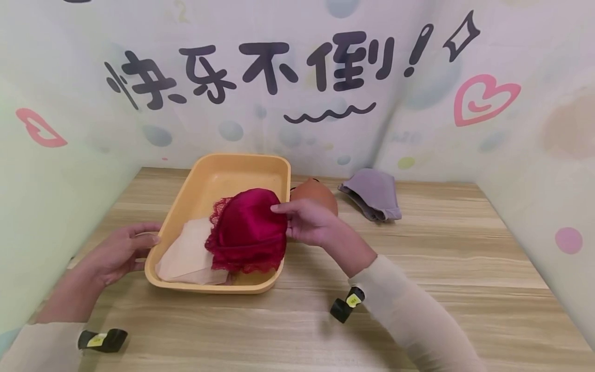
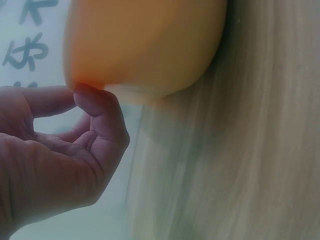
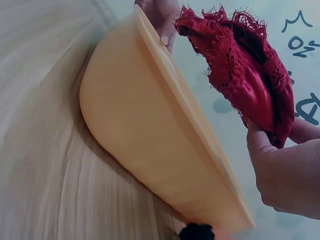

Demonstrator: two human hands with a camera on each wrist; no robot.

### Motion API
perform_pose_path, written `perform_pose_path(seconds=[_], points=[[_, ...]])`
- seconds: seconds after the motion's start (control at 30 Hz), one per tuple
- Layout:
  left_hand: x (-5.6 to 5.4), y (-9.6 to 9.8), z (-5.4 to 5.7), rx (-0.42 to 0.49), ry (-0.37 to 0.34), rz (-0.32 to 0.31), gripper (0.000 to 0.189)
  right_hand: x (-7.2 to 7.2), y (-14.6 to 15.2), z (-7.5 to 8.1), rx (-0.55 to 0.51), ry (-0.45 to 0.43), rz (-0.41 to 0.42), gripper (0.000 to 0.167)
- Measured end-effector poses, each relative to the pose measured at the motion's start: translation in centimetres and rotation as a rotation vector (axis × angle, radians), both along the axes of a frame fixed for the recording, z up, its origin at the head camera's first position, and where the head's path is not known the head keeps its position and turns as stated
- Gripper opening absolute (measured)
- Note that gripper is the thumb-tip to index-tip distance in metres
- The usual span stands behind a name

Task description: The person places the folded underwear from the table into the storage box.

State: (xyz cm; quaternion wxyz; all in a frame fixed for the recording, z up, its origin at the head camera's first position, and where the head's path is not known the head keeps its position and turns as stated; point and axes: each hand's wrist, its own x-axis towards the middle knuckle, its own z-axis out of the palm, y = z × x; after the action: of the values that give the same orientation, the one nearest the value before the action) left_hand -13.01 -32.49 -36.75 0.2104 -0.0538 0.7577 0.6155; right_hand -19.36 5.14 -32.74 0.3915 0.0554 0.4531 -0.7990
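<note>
A folded red bra with lace trim (image 1: 251, 227) is above the right part of a yellow plastic tray (image 1: 241, 161). My right hand (image 1: 309, 222) pinches the bra's right edge between thumb and fingers; the right wrist view shows the red bra (image 3: 245, 75) held over the rim. With curled fingers and thumb, my left hand (image 1: 123, 250) grips the tray's left rim. Seen from the left wrist, the left hand (image 2: 75, 135) meets the tray wall (image 2: 150, 40) at the fingertips. Flat beige fabric (image 1: 188, 253) lies inside the tray, partly hidden by the red bra.
Right of the tray, an orange-brown folded bra (image 1: 316, 194) sits on the wooden table (image 1: 441, 268), partly behind my right hand. A grey-purple folded bra (image 1: 372, 191) lies farther right. A printed cloth wall (image 1: 260, 124) stands behind the table.
</note>
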Motion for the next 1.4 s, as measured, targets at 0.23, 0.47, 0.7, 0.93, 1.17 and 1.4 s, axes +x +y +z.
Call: perform_pose_path(seconds=[0.23, 0.47, 0.7, 0.93, 1.17, 1.4], points=[[0.0, -0.1, -0.1, 0.005, -0.008, 0.005, 0.046, 0.2, -1.9, -0.5, 0.018, -0.020, -0.014, 0.013], [0.0, -0.1, -0.2, 0.021, -0.012, 0.010, 0.041, 0.5, -3.7, -0.9, 0.012, -0.020, -0.024, 0.011], [0.1, -0.2, -0.2, 0.043, -0.005, -0.004, 0.035, 0.9, -5.2, -1.4, 0.028, -0.018, -0.001, 0.011], [0.1, -0.3, -0.2, 0.065, -0.008, -0.015, 0.027, 1.3, -6.9, -1.5, 0.045, -0.020, -0.009, 0.008], [0.1, -0.6, -0.3, 0.112, -0.018, -0.019, 0.016, 1.5, -8.5, -1.9, 0.060, -0.021, -0.064, 0.006], [0.1, -0.7, -0.4, 0.156, -0.020, -0.019, 0.019, 1.7, -9.7, -2.7, 0.129, -0.009, -0.066, 0.009]])
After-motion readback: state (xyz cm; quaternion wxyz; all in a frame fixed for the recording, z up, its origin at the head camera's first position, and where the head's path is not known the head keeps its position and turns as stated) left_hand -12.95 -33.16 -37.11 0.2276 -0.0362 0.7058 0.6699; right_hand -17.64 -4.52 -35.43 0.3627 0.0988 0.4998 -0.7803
